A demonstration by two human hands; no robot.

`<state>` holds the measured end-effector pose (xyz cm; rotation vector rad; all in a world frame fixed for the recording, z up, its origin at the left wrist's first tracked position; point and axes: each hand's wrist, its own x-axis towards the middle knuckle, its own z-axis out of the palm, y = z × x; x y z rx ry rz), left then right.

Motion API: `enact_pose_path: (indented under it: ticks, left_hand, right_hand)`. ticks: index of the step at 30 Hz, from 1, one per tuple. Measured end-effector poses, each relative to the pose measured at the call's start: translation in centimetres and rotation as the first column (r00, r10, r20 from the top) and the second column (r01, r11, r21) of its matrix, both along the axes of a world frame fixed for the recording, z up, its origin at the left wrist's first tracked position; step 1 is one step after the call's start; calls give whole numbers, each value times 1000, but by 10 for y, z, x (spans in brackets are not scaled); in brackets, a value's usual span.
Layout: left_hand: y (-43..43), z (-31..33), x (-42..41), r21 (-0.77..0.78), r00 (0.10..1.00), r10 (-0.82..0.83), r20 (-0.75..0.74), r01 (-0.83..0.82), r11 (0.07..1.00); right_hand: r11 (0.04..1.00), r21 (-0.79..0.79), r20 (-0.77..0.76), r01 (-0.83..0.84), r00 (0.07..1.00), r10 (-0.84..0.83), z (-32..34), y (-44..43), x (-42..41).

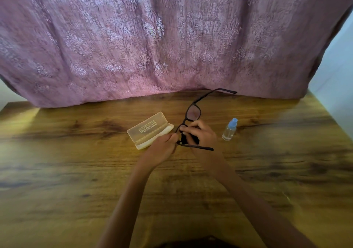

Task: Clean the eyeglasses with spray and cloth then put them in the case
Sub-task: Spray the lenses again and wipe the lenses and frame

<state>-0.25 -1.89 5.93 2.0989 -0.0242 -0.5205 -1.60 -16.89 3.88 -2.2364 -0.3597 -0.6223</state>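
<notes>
Dark-framed eyeglasses (pixel 193 112) are held up over the wooden table (pixel 76 171), temples unfolded. My left hand (pixel 164 148) pinches the frame at its near corner by the hinge. My right hand (pixel 200 133) holds a dark cloth (pixel 191 139) wrapped over the near lens, fingers curled round it. The far lens is uncovered. A translucent beige glasses case (pixel 149 129) lies open on the table just left of my hands. A small clear spray bottle (pixel 229 129) with a blue cap stands to the right of my right hand.
A pink patterned curtain (pixel 152 37) hangs along the table's far edge. A pale wall (pixel 338 72) borders the right side. Bare wood stretches across the left and the near part of the table.
</notes>
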Motion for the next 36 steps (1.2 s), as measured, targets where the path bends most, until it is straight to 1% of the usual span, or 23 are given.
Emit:
enact_pose_path:
  ticks: [3, 6, 8, 10, 13, 15, 17, 20, 22, 25, 28, 30, 32, 33, 35, 36]
  left_hand:
    - [0, -2, -2, -30, 999, 5, -37, -6, 1000]
    - [0, -1, -5, -46, 998, 7, -64, -10, 999]
    - [-1, 0, -8, -75, 997, -4, -83, -2, 997]
    - [-2, 2, -10, -108, 995, -10, -94, 0, 994]
    - [-3, 5, -12, -147, 991, -51, -124, 33, 989]
    - [-3, 6, -14, -167, 988, -71, -140, 47, 985]
    - [0, 5, -16, -188, 985, -70, -155, 40, 981]
    - [6, 3, -18, -163, 987, -87, -136, 64, 984]
    - [8, 2, -19, -190, 989, -90, -117, 67, 979]
    - [4, 4, -17, -238, 999, -10, -52, -3, 971]
    - [-3, 5, -10, -258, 995, 93, 37, -80, 963]
    - [-5, 6, -6, -239, 993, 106, 60, -89, 967]
    - [-5, 6, -4, -215, 992, 92, 83, -72, 974]
    - [-5, 7, -4, -199, 991, 89, 100, -68, 978]
    - [-7, 7, -3, -177, 988, 88, 130, -64, 982]
    - [-7, 7, -2, -167, 986, 87, 140, -64, 984]
  right_hand:
    - [998, 56, -8, 1, 1000, -1, 10, -7, -2]
    - [979, 177, -27, 101, 995, -98, 20, -19, 0]
    - [956, 236, -104, 177, 982, -156, 24, -29, 6]
    - [940, 268, -197, 213, 967, -163, 24, -36, 11]
    - [920, 337, -289, 201, 952, -102, 20, -40, 15]
    - [888, 419, -380, 191, 925, -19, 18, -39, 15]
    - [860, 479, -430, 177, 901, 55, 16, -40, 16]
    - [821, 538, -471, 192, 876, 104, 17, -40, 18]
    - [793, 578, -482, 192, 864, 142, 17, -39, 17]
    - [768, 615, -487, 177, 852, 193, 16, -35, 15]
    - [758, 631, -482, 165, 849, 217, 15, -30, 11]
    - [760, 632, -472, 155, 854, 219, 13, -28, 8]
    - [796, 589, -458, 137, 868, 190, 14, -28, 6]
    - [837, 534, -441, 119, 884, 155, 14, -28, 5]
    - [931, 356, -365, 87, 930, 53, 13, -26, 5]
    - [955, 285, -320, 80, 947, 16, 12, -23, 4]
